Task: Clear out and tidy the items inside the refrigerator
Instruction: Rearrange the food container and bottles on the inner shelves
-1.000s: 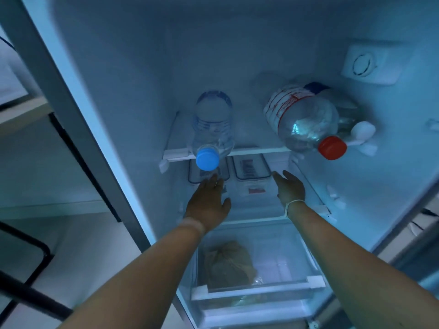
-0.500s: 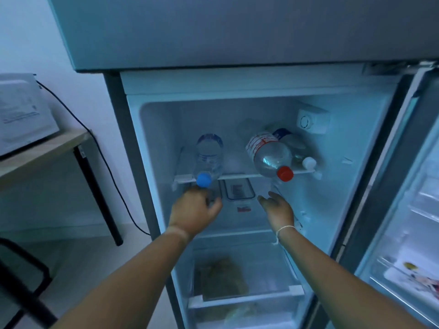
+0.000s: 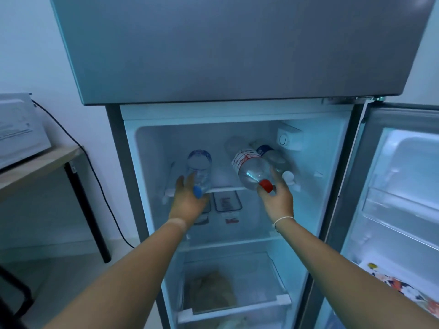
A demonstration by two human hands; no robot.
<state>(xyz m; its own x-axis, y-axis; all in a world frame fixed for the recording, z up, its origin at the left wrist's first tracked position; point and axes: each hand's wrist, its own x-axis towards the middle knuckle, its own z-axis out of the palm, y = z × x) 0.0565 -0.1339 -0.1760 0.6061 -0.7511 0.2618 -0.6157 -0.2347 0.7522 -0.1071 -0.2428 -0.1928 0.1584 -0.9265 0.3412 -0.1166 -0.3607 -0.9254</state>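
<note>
At the fingertips of both hands now sit the bottle necks on the top shelf [image 3: 225, 189]. A second ago both hands hung lower, open, in front of the boxes on the shelf beneath; half a second ago the left was only nearing the blue cap. They have since risen and closed in. The left hand [image 3: 190, 203] curls around the neck of the blue-cap bottle [image 3: 199, 169], fingers wrapped from the left and below, the cap showing just past them. The right hand [image 3: 276, 198] cups the red-cap bottle [image 3: 250, 169] from beneath, thumb up its right side, the cap resting against the fingers. Both bottles lie on their sides, caps toward the person, apparently not lifted clear of the shelf.

Just beyond the right thumb lies a third bottle [image 3: 273, 157] with a white cap, touching the red-cap one. Below the left wrist and between the two hands are the lidded boxes [image 3: 226, 201]. Farther down, under the forearms, the drawer [image 3: 237, 307] holds a pale bag [image 3: 211, 290].

My reading: clearing has begun with the top shelf, two bottles at once; pulling the red-cap one may set the third rolling.
</note>
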